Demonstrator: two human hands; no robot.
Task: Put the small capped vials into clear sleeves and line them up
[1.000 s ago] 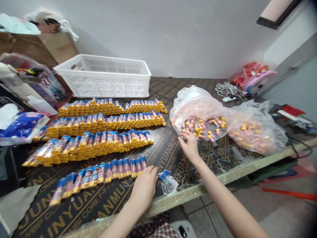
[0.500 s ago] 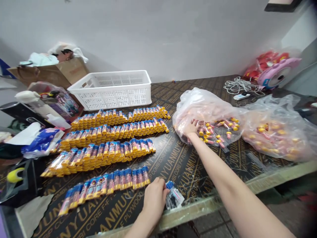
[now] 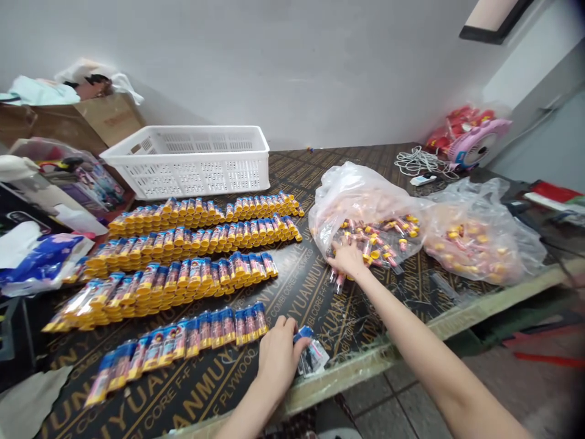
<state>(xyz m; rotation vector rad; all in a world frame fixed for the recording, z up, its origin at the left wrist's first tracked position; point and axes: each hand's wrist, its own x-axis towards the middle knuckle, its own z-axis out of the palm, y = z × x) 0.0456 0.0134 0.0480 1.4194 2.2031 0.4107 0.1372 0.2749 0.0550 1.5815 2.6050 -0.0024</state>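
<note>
My left hand [image 3: 280,349] is near the front edge of the dark printed board, its thumb against a blue-topped clear packet [image 3: 312,355]. Its fingers are bent, and what lies under them is hidden. At the mouth of a clear plastic bag [image 3: 361,186], my right hand [image 3: 347,257] has its fingers spread over small pink tubes with yellow caps [image 3: 386,253]. A few tubes lie just below that hand. To the left, a front row of blue-and-yellow tubes [image 3: 183,338] ends beside my left hand, with several stacked rows [image 3: 178,277] behind it.
A white basket [image 3: 196,171] stands behind the rows. Another bag of tubes [image 3: 475,244] lies at the right. Farther back are a white cable [image 3: 423,161] and a pink fan [image 3: 478,146]. A tissue pack [image 3: 50,262] and a paper bag [image 3: 107,125] are at the left.
The view has turned slightly right. My right hand has drawn toward the bag's near edge, its fingers spreading, and several tubes now show below it. My left hand stays by the packet.
</note>
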